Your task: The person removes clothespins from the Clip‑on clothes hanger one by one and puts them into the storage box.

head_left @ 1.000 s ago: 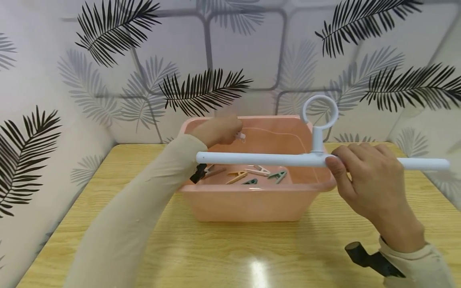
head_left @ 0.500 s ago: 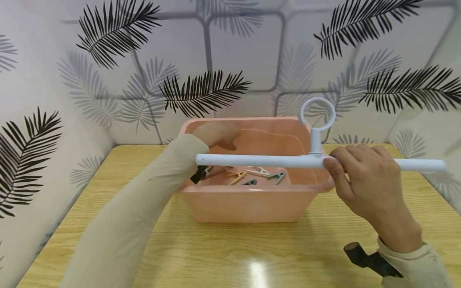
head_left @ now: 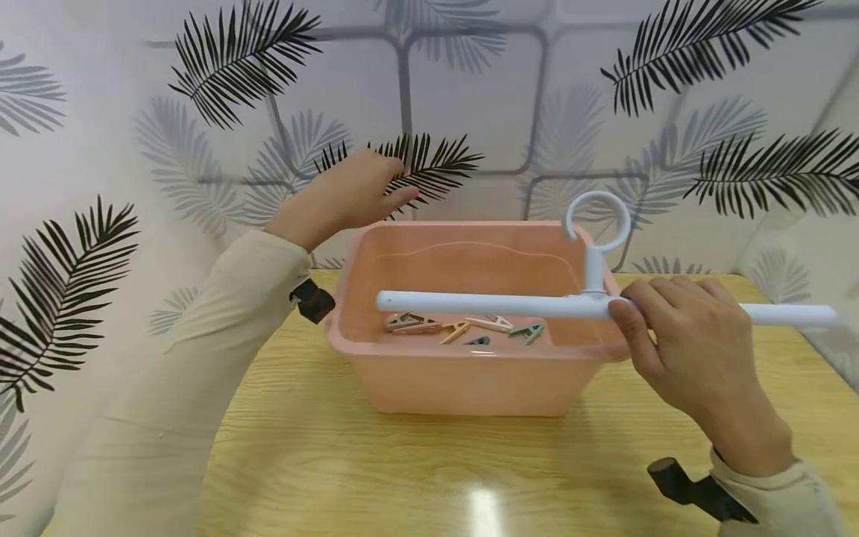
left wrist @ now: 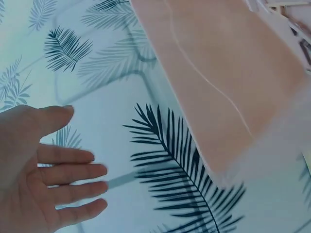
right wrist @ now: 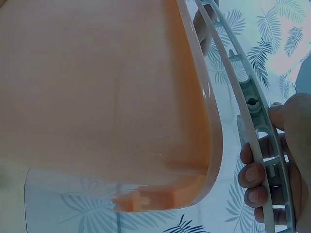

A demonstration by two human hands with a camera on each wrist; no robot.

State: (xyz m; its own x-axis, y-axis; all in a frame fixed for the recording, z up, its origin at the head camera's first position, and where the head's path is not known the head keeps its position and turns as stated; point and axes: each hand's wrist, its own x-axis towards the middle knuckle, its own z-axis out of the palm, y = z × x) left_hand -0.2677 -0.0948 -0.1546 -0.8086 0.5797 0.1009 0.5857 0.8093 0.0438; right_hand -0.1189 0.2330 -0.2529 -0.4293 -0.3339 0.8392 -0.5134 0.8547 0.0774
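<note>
My right hand grips a pale plastic hanger, a long straight bar with an open ring hook on top. The bar hangs level over the near part of the pink basin. In the right wrist view, fingers curl round the hanger's ribbed underside. Above the basin's back left rim is my left hand, holding nothing; its fingers extend loosely in the left wrist view. Several clothespins lie on the basin floor, among them a yellow clothespin, a white clothespin and a green clothespin.
The basin stands on a wood-grain table, close to a wall with a leaf pattern. Black wrist straps sit on both sleeves. The hanger bar hides part of the basin's inside.
My left hand, which held a small white piece with a ring one second ago, dipped into the basin, then rose out to the left without it. The right hand and hanger stay nearly still.
</note>
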